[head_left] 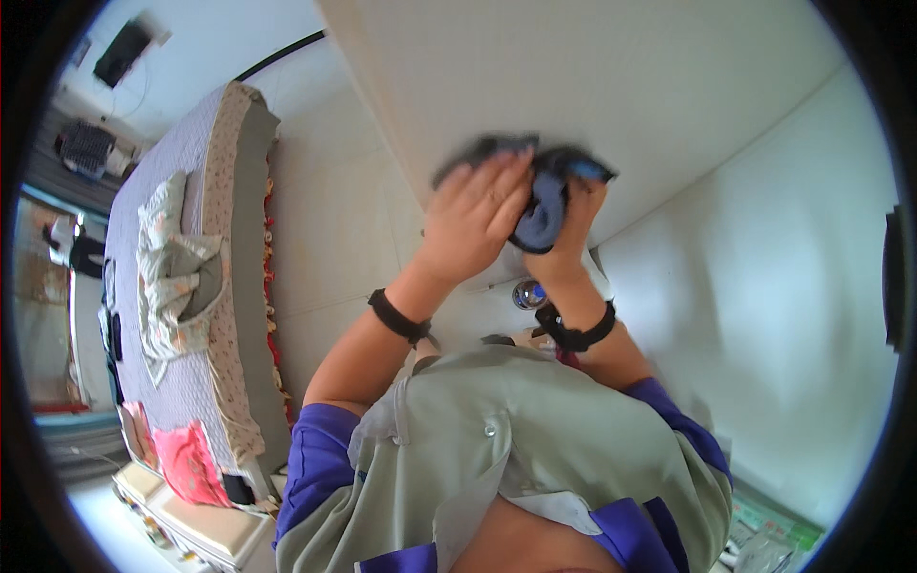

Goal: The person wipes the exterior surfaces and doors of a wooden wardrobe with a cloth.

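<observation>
Apparently midway: blue-black cloth bundle (543,215) curled over at middle, held aloft between left hand (472,222) and right hand (571,229), not set down; folding left, cannot tell. Left fingers nearly together, gripping left end; right fingers gripping other end, spread unclear.

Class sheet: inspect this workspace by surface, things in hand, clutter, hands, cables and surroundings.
Surface: pale panel behind the hands; tiled floor beside it.
Job's things: dark blue-grey bundle, cloth-like, partly blurred; exact kind unclear.
Clutter: rumpled blanket on the bed; pink cushion-like item at its near end.
Hands: left hand lies against the bundle; right hand grips it.
Cables: none clearly identifiable.
Surroundings: bed at left, white surface at right.
</observation>
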Motion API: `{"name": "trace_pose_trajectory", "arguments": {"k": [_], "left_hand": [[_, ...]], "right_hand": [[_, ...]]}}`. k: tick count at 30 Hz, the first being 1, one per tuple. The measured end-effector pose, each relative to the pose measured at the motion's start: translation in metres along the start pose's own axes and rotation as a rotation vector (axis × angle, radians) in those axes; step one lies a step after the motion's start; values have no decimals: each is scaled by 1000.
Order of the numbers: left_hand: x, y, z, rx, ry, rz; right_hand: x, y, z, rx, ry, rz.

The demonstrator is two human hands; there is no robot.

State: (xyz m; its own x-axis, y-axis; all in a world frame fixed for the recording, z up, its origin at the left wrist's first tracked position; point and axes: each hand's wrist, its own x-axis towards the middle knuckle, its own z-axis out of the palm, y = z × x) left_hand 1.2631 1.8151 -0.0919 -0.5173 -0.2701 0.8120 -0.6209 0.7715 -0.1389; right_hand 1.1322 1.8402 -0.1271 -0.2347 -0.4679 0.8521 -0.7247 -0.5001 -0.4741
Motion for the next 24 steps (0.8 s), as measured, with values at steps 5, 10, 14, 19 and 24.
{"name": "trace_pose_trajectory", "arguments": {"k": [5,10,14,19,24], "left_hand": [[60,-1,-33,17,162,-54],[2,3,12,171,-258,202],[-48,17,53,-181,-551,213],[-91,23,98,-178,-803,373],[-99,25,114,17,-824,454]], "right_hand": [[24,21,11,93,42,-50],[-88,82,49,1741,-67,710],[-172,91,61,1810,147,992],[-224,94,61,645,-76,962],[-208,133,45,-45,-532,950]]}}
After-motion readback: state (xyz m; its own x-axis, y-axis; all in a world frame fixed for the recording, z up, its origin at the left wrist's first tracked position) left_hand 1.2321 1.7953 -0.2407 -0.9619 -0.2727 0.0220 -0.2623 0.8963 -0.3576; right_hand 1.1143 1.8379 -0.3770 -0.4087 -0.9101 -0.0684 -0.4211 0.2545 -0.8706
